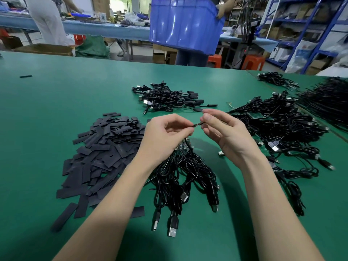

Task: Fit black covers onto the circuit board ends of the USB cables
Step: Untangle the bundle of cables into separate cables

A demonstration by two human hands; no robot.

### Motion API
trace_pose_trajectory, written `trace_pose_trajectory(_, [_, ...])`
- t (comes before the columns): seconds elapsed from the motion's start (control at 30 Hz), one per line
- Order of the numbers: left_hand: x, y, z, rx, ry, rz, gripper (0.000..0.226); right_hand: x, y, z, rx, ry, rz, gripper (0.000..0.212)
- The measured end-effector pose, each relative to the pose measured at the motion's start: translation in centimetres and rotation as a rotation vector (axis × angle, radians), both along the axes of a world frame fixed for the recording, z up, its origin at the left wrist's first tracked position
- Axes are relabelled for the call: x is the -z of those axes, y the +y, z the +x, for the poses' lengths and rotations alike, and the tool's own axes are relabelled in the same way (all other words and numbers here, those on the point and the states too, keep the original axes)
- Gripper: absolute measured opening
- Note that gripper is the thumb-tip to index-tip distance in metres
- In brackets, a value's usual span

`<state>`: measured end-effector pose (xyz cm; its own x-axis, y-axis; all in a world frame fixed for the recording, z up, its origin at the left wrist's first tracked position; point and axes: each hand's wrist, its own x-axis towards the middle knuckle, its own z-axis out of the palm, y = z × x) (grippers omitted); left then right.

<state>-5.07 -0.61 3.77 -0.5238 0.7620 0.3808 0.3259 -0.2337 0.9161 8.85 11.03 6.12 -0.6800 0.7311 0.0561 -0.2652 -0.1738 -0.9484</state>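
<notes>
— Pinching a thin black cable end between them, the left hand (165, 134) and the right hand (224, 132) are seen raised close together over the green work table (56, 102); the fingers of each are curled round the small dark piece (196, 125) held at their tips. Whether a cover is already on it cannot be told, as the piece is too small and partly hidden.

— How much of the job is judged done?

— A modest share, it is judged. Beyond the hands, a small heap of black USB cables with covered ends (167, 97) is laid out. Directly under the wrists, a bundle of black USB cables with bare circuit boards (186, 172) is draped, its silver plugs pointed toward the person. To the right of the right hand, a far larger tangle of uncovered black cables with green boards (278, 125) is waiting, so most of the work is thought to remain.

— And the covers?

— A loose pile of flat black sleeve covers (105, 149) is spread just left of the left hand, within easy reach.

— What else is shown?

— A loose silver USB plug shell (220, 153) lies below the right hand. Past the table, a large blue plastic crate (184, 25) is being carried by another person. The tangled cords under the wrists are judged the likeliest snag.
</notes>
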Motion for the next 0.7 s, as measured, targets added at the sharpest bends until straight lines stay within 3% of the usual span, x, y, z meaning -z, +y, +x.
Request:
trace_pose_trajectory(0.5, [0.2,-0.32,0.52,0.016,0.07,0.082,0.016,0.4,0.48,0.25,-0.042,0.091,-0.237,0.01])
trace_pose_trajectory(0.7, [0.25,-0.28,0.78,-0.034,0.167,0.041,0.011,0.44,0.67,0.59,-0.059,0.045,-0.181,0.023])
